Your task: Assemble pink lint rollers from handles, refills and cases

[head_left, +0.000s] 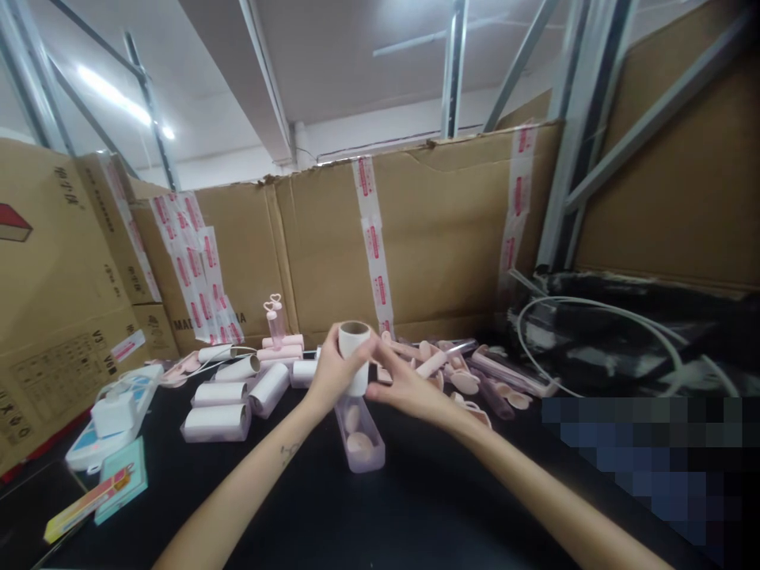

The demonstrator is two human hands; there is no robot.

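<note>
Nearest the lens, two bare forearms were recorded reaching in over the black table [380, 514], with a small mark noted on the left one.

**Item in hand.** One paper roll [355, 342] was held upright between both hands. It was white, short and cylindrical, with a brown cardboard core open at the top. The left hand [329, 378] was closed around its left side, thumb across the front. The right hand [407, 389] was narrowed, with its fingertips pressed to the roll's lower right side. Whether anything else was pinched there could not be told.

**Directly below the hands.** One clear pinkish case [363, 455] was found lying on the table, open side up. Two pale pink round pieces were counted inside it.

**Left of the left hand.**
- Loose white rolls [237, 369] were found lying on their sides. About six were counted, one of them seated in a second clear case [215, 432].
- Two pink tubes [280, 348] were noted behind them.
- One pink bottle [275, 318] with a heart-shaped top stood upright.
- Further left, one white device [114, 413] and one teal packet [123, 477] were seen.

**Right of the right hand.** A heap of pink plastic parts [464, 378] was observed, too tangled to be counted. One white cable [587, 310] was looped well beyond it.

**Beyond the hands.** Taped cardboard boxes [439, 229] were stacked along the table's far edge.
</note>
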